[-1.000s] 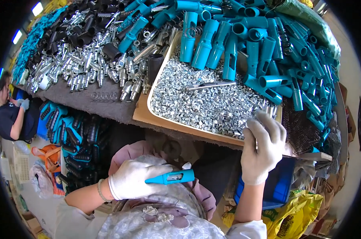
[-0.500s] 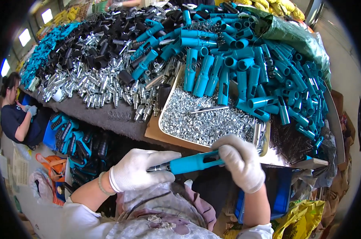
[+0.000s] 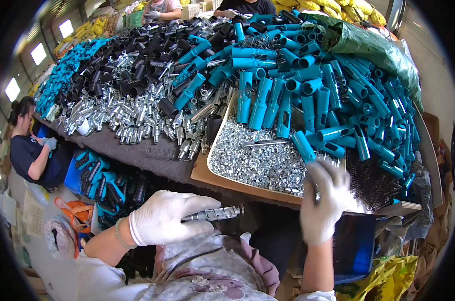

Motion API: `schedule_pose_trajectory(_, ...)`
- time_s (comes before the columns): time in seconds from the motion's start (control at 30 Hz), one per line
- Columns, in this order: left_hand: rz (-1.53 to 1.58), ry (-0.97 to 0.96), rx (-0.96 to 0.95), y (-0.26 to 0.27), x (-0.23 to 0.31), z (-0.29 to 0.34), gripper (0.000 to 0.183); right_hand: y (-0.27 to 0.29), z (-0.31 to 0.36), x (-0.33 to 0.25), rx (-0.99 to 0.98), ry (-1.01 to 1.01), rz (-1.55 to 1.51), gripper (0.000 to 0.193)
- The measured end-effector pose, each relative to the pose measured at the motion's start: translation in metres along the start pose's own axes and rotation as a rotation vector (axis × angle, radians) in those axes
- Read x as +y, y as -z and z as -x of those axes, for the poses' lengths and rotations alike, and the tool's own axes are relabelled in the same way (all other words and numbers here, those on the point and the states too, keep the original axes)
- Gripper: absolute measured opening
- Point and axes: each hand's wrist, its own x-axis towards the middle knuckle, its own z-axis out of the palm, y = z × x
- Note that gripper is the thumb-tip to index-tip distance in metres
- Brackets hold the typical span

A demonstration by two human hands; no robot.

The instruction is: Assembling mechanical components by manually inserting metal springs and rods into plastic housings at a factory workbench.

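Teal sleeve that spanned both hands half a second ago is gone from between them, and the hands are well apart now. Left hand is clamped on a bare metal cylinder above the lap, so sleeve and metal look separated at this point. Right hand is blurry by the tray; can't tell if it's gripping anything. Just past its fingertips leans a teal tube, with the teal pile beyond.

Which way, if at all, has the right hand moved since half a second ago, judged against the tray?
Yes: against the tray, the right hand has moved rightward and forward.
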Motion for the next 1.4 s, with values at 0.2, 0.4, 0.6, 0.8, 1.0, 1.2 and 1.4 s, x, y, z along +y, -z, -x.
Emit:
schedule_pose_trajectory(0.2,-0.101,-0.054,-0.136,0.013,0.021,-0.006,0.041,-0.034,0.093,-0.099,-0.292,-1.109,-2.030,0.079)
schedule_pose_trajectory(0.4,-0.237,0.005,-0.219,0.003,0.018,-0.005,0.042,-0.053,0.110,-0.115,-0.126,-1.325,-2.293,0.064)
schedule_pose_trajectory(0.6,-0.139,0.074,-0.161,-0.004,0.017,-0.005,0.037,-0.052,0.109,-0.103,0.044,-1.398,-2.176,0.049)
schedule_pose_trajectory(0.8,-0.061,0.066,0.136,0.006,0.012,-0.020,0.033,-0.050,0.118,-0.070,0.280,-1.293,-2.114,0.040)
schedule_pose_trajectory(1.0,-0.159,-0.050,0.254,-0.002,0.006,-0.059,0.031,-0.034,0.116,-0.053,0.375,-1.265,-1.898,0.037)
schedule_pose_trajectory(1.2,-0.313,-0.347,0.422,-0.018,-0.006,-0.100,0.029,-0.020,0.116,-0.055,0.326,-1.240,-1.848,0.034)
schedule_pose_trajectory(1.4,-0.464,-0.381,0.394,-0.029,-0.015,-0.114,0.033,-0.013,0.113,-0.056,0.281,-1.252,-1.822,0.033)
